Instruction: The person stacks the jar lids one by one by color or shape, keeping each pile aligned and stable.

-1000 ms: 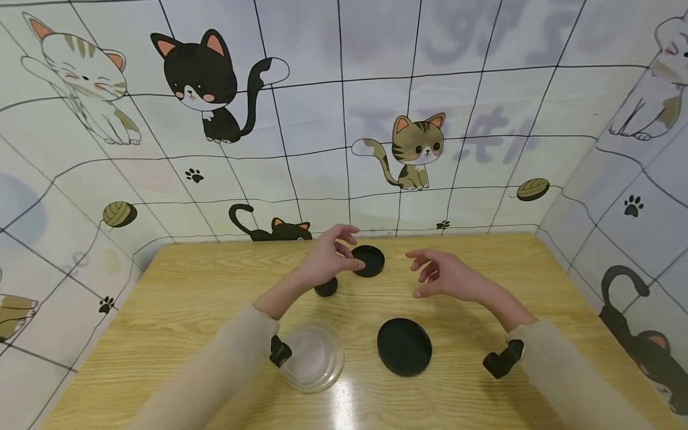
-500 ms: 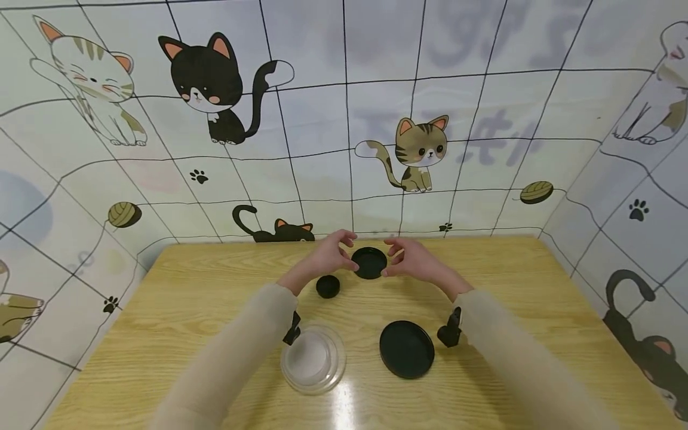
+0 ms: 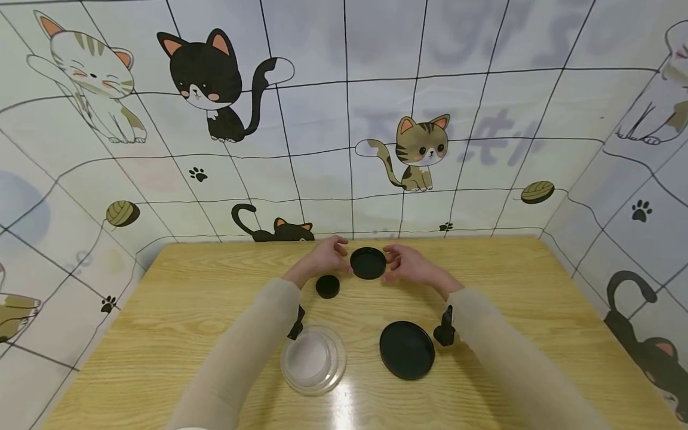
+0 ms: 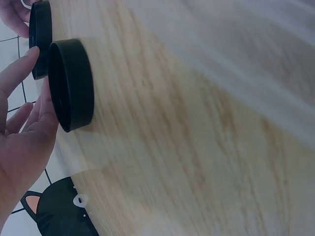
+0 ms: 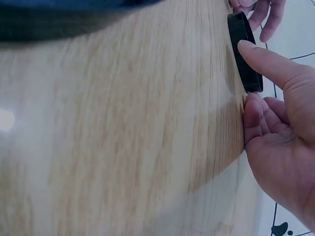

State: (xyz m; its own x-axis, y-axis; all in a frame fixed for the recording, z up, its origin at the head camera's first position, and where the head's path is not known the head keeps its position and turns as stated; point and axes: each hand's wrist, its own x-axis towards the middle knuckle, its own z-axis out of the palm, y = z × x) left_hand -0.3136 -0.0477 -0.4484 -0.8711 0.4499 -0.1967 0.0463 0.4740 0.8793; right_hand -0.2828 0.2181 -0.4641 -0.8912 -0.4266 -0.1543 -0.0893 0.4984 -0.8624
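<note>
A medium black round lid [image 3: 368,263], rim up, lies flat near the table's back edge. My left hand [image 3: 324,255] is at its left side and my right hand [image 3: 411,264] at its right, fingers loosely bent. In the right wrist view, thumb and fingertips come close to the lid's rim [image 5: 244,54]; whether they press on it is unclear. The left thumb overlaps the same lid [image 4: 41,22] in the left wrist view. Just in front of the left hand sits a small black lid [image 3: 328,286], nearer in the left wrist view.
Toward the front are a large black round lid [image 3: 407,350] and, to its left, clear round plastic pieces [image 3: 313,361] that look stacked. The wooden table [image 3: 177,298] meets a cloth backdrop [image 3: 322,119] printed with cats.
My right hand has come in from the right to the medium lid. My left hand has drawn slightly back to the left of its rim. The lids stay in place.
</note>
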